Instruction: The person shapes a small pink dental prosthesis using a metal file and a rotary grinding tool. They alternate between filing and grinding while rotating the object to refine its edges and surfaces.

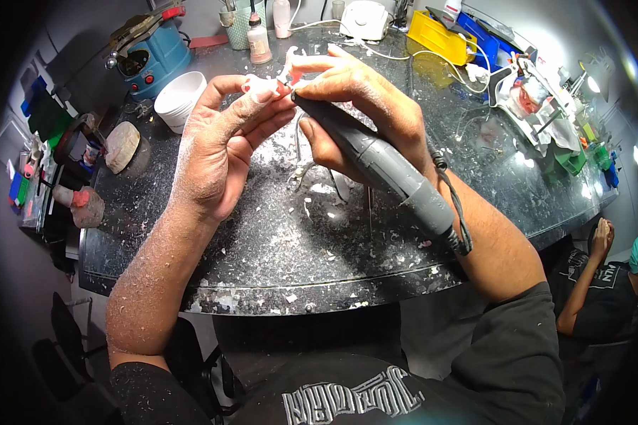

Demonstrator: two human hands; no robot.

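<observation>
My left hand (223,142) is raised over the bench, dusted with white powder, its fingertips pinching a small pink piece (283,88) that looks like a denture. In my right hand (383,92) is a dark grey rotary handpiece (383,166), gripped like a pen. The handpiece's tip meets or nearly meets the pink piece; fingers hide the exact contact. Its twisted cord (461,212) hangs by my right wrist. Right fingertips also reach past the far side of the piece. Below both hands, thin metal tools (340,185) lie among shavings on the dark bench (283,262).
A white tub (181,103), a pale round block (122,147) and a blue machine (152,64) stand at left. Behind are a pink-filled bottle (259,44), a white box (365,20) with a cable and a yellow bin (438,37). Another person (595,283) sits at right.
</observation>
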